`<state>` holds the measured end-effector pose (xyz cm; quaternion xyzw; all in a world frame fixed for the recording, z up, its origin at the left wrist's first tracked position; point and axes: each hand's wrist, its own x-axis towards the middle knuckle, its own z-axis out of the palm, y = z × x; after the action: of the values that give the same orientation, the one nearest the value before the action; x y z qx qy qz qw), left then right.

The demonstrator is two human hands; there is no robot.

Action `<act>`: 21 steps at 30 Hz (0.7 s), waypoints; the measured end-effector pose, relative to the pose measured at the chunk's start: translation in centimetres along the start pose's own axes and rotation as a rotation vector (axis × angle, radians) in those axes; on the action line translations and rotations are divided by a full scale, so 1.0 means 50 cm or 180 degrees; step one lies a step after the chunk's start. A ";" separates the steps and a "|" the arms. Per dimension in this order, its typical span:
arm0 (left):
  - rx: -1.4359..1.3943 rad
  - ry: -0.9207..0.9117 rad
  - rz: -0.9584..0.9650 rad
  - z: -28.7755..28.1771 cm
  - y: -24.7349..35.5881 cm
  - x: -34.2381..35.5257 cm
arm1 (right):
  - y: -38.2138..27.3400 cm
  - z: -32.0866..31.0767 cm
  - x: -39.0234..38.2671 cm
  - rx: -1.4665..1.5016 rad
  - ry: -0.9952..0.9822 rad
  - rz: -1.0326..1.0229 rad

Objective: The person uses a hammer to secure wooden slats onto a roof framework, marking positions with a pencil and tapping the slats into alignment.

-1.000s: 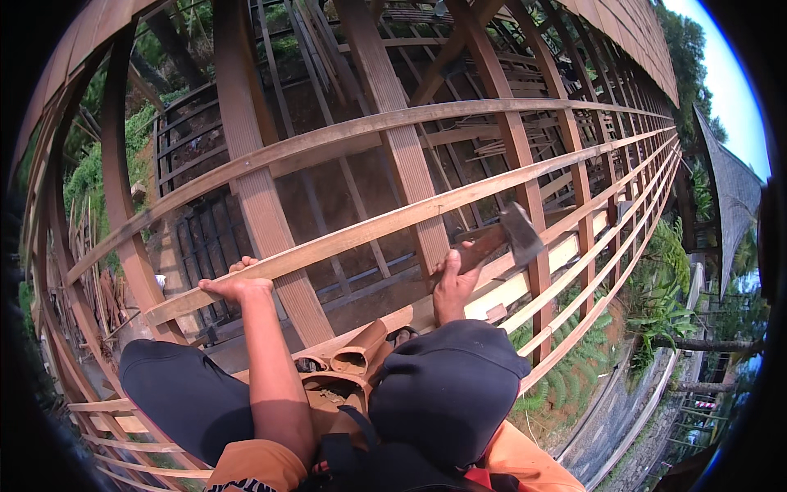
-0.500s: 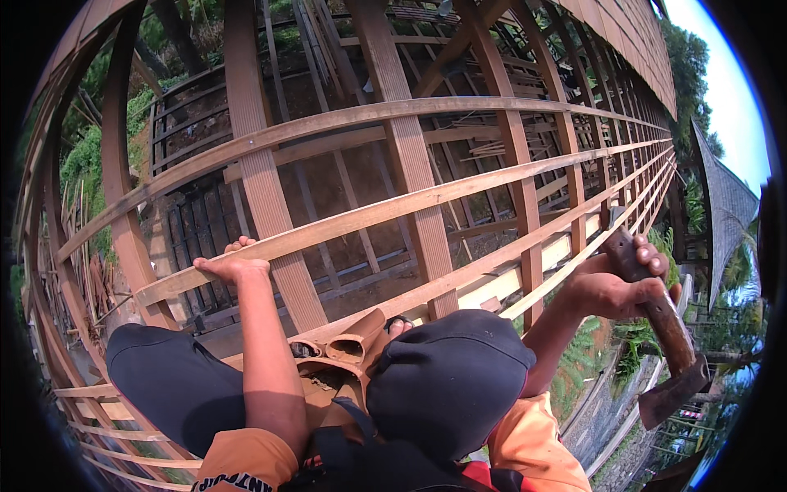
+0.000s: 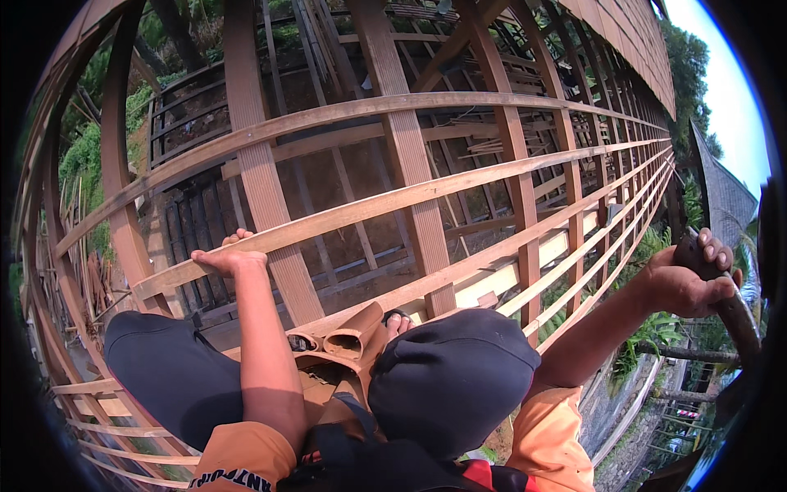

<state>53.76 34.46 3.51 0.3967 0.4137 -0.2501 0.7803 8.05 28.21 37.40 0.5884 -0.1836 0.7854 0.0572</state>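
Observation:
My left hand [image 3: 229, 258] is closed round a light wooden batten [image 3: 361, 209] near its left end, with the fingers over its far side. The batten crosses several brown grooved posts [image 3: 406, 160]. Out to the right, my right hand [image 3: 693, 275] grips the dark handle of a hatchet [image 3: 742, 324]. Its head is lost in the dark rim of the picture. A brown tool pouch [image 3: 352, 348] with open pockets hangs between my knees, and what lies inside is hard to make out.
Another batten [image 3: 328, 119] runs above the held one, with several more below. My sandalled foot [image 3: 399, 322] rests by a lower timber. Shingles [image 3: 631, 41] edge the upper right. Ground and a stone path [image 3: 607, 406] lie far below on the right.
My right hand has swung out to the right and slightly up with the hatchet, whose head has gone from plain view into the rim. My left hand stays on the batten.

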 end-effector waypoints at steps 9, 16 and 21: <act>0.0096 0.0184 -0.0014 0.013 -0.029 -0.024 | -0.041 0.009 -0.636 -0.0305 -0.1594 0.5948; 0.0074 -0.0009 0.0059 -0.004 -0.004 -0.003 | -0.011 0.006 -0.209 0.0337 -0.0377 0.2029; 0.0068 -0.0066 0.0023 0.001 -0.021 -0.010 | -0.012 0.021 -0.392 0.0283 0.0507 0.1688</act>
<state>52.75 33.88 3.51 0.4039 0.4014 -0.2557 0.7812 15.08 30.86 19.24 0.4581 -0.2915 0.8240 -0.1619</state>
